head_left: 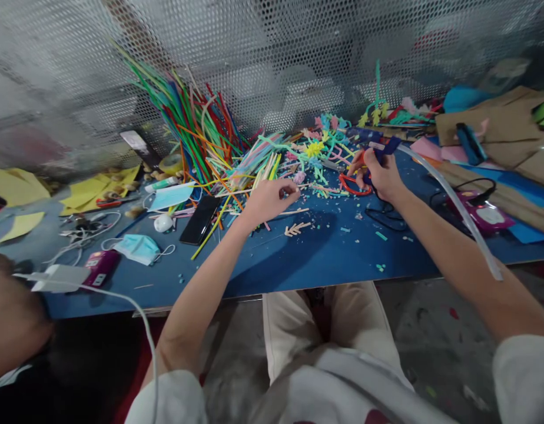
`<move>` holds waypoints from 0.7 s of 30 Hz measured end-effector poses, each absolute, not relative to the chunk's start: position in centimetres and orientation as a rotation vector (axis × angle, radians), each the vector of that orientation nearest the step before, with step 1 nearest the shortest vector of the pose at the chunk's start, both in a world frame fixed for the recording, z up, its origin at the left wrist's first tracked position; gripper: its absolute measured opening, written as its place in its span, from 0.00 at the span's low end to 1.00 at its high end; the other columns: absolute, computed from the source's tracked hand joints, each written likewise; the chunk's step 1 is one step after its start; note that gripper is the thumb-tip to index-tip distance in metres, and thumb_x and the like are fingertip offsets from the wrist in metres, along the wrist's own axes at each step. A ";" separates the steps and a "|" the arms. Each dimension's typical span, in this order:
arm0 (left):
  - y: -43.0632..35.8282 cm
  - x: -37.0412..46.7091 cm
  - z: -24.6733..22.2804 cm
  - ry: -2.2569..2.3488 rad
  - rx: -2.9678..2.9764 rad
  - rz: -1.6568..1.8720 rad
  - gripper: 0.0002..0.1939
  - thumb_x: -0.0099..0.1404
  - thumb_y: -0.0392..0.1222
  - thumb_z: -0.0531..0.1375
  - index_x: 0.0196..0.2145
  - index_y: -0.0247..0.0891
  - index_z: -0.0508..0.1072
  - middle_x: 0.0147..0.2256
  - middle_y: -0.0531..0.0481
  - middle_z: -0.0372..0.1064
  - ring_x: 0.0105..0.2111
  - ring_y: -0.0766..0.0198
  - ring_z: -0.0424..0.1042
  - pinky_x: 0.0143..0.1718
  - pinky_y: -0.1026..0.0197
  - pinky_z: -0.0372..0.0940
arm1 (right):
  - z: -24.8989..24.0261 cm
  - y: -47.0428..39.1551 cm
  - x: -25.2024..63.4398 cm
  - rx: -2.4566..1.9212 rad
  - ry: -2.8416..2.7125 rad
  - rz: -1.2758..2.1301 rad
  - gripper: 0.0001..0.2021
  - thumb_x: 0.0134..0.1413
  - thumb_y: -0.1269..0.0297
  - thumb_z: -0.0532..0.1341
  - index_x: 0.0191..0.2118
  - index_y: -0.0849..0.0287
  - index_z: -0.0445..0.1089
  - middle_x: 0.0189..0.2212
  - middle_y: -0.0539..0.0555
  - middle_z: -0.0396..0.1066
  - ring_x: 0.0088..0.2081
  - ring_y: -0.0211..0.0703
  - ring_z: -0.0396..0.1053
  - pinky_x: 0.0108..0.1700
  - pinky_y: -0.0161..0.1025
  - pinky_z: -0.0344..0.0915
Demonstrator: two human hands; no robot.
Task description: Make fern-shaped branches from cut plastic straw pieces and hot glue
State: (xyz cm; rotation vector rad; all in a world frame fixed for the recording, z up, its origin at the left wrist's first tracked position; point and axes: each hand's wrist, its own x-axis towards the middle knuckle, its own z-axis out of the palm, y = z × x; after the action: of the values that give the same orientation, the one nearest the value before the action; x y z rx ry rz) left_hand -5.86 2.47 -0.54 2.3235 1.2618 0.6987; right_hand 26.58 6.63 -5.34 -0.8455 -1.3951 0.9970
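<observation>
My right hand [382,176] is wrapped round a blue hot glue gun [387,146], with a long clear glue stick [453,203] trailing from its back over the forearm. My left hand [272,200] is closed in a pinch above the table; what lies between the fingertips is too small to make out. Just beyond those fingertips sits a small pink fuzzy piece [299,176]. A pale branch-shaped pipe cleaner piece [297,228] lies below my left hand. Red-handled scissors [355,186] rest beside my right hand.
Bundled pipe cleaners [196,135] lean against the perforated metal wall [236,53]. Fuzzy pastel pieces [316,147] are heaped ahead. A black phone [200,221], masks [137,248] and a white cable [139,309] lie leftward. Brown paper [493,121] is at right. Another person's arm [16,312] enters at left.
</observation>
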 end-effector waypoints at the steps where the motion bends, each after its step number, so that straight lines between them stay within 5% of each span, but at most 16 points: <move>1: 2.5 -5.4 -1.1 1.206 2.222 0.799 0.14 0.73 0.52 0.65 0.39 0.39 0.83 0.36 0.47 0.83 0.34 0.61 0.76 0.39 0.60 0.64 | -5.2 6.2 26.5 -0.805 -1.444 1.050 0.31 0.60 0.26 0.66 0.35 0.54 0.73 0.28 0.56 0.78 0.18 0.37 0.66 0.15 0.36 0.53; 8: 2.3 -4.2 -5.2 1.067 1.502 1.130 0.27 0.65 0.68 0.72 0.42 0.38 0.84 0.39 0.45 0.82 0.29 0.67 0.67 0.31 0.63 0.61 | -5.6 4.4 26.3 -0.736 -1.620 1.274 0.32 0.61 0.25 0.64 0.37 0.54 0.76 0.25 0.54 0.70 0.24 0.41 0.66 0.18 0.38 0.62; 21: 1.8 -3.5 -7.1 1.002 1.146 1.386 0.23 0.57 0.58 0.80 0.41 0.39 0.86 0.37 0.47 0.84 0.27 0.70 0.66 0.29 0.64 0.61 | -7.2 3.3 24.9 -0.754 -1.753 1.365 0.35 0.61 0.22 0.61 0.34 0.54 0.77 0.28 0.53 0.72 0.24 0.41 0.66 0.22 0.39 0.67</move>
State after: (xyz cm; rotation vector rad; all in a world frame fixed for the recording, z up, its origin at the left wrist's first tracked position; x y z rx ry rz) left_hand -3.54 1.83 -7.08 1.1461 1.0025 1.3863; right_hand 24.88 3.29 -7.23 -0.7545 -1.7530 1.3653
